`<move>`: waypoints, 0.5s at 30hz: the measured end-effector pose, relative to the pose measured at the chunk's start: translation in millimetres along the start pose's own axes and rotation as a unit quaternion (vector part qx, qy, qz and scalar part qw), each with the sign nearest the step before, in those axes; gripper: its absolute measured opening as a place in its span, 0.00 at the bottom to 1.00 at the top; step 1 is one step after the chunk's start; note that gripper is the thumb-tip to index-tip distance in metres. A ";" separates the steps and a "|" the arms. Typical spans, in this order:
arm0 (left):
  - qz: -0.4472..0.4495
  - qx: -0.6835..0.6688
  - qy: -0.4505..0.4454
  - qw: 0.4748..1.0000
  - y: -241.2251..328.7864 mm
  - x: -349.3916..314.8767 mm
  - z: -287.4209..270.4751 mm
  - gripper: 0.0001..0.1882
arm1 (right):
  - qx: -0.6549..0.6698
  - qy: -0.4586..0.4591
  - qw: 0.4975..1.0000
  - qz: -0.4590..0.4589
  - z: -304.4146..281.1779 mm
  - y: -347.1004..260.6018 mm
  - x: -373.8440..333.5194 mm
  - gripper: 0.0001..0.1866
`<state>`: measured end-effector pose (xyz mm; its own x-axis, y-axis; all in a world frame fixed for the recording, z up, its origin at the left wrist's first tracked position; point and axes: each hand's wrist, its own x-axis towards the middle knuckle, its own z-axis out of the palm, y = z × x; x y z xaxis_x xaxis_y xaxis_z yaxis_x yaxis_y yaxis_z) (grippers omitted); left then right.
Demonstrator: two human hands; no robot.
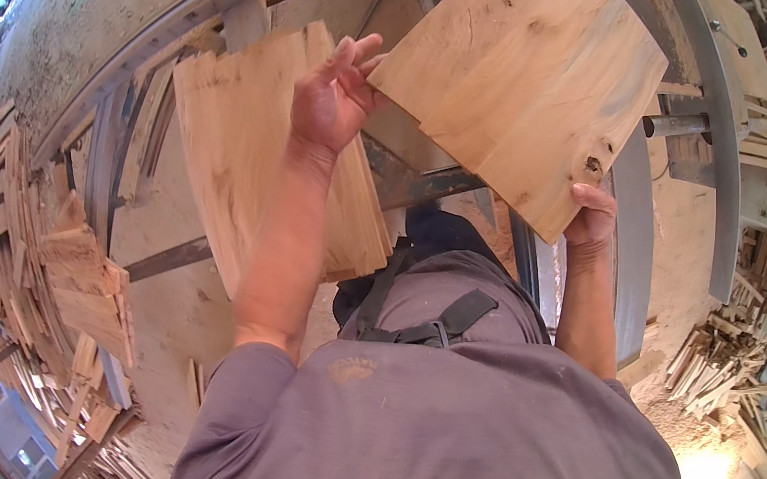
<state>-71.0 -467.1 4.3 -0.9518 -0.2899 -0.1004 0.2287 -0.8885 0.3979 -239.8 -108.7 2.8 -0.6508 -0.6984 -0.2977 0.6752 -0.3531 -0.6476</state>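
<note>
- Board (523, 70), pale and broad, is up in front of me, face toward my eyes, its far edge partly cut off by the view.
- My right grip (592, 217) holds its near right corner, thumb on the face, fingers hidden behind.
- A dark knot (594, 163) sits just above that thumb.
- My left grip (334, 99) is at the board's left corner, some digits raised and loosely spread; whether it pinches the edge, I cannot tell.
- Beside my left forearm, partly behind it, lies a stack (228, 137) of similar wood, its ends uneven.
- A dark metal bar (443, 189) runs between stack and board.
- Far to my left, scrap wood (6, 252) is heaped; to my right, a bundle of sticks (704, 372) lies low.
- Across my grey shirt (461, 445), near the waist, a black strap (468, 310) shows its buckle.
</note>
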 end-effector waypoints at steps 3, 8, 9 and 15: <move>0.024 0.156 0.031 0.987 27.7 -39.4 28.7 0.24 | -0.028 -0.074 0.995 0.055 -18.6 3.4 -4.3 0.40; 0.077 0.306 0.034 0.948 16.3 -122.0 6.9 0.29 | -0.117 -0.123 0.984 0.055 29.8 26.7 -33.4 0.37; 0.075 0.327 0.072 0.939 4.8 -139.5 16.6 0.29 | -0.132 -0.142 0.980 0.053 36.2 27.9 -43.3 0.36; 0.157 0.190 0.166 0.955 -20.4 -258.8 33.3 0.35 | -0.212 -0.173 0.956 0.103 112.6 48.8 -64.2 0.36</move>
<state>163.9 -362.1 52.5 -0.7165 -0.6739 -0.1799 0.3415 -0.5639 0.7519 -126.0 -151.2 69.3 -0.3150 -0.9163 -0.2473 0.5278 0.0474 -0.8481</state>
